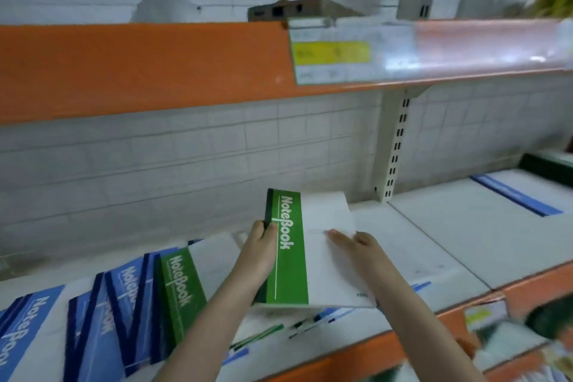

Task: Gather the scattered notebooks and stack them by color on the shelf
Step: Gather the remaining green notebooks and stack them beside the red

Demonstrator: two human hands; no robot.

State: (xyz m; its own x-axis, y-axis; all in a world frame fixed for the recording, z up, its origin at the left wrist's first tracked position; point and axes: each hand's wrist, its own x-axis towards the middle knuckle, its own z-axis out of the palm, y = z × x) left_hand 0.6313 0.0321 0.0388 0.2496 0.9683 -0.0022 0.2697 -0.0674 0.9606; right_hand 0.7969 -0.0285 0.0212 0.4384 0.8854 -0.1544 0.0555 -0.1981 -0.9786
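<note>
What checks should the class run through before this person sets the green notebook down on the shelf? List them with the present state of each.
1. Hold on the green notebook: ok. The left hand grips its spine edge and the right hand lies flat on its white cover.
2. Colour of the held book read: ok, green band showing.
3. Bare spot on the shelf to the right: ok.
4. Matching green stack to join: cannot tell. One green notebook in the leaning row stands among the blue notebooks.
5. Leaning row steady: not ok, the books tilt against each other.
6. Loose notebooks under the held one: not ok, unsorted.
</note>
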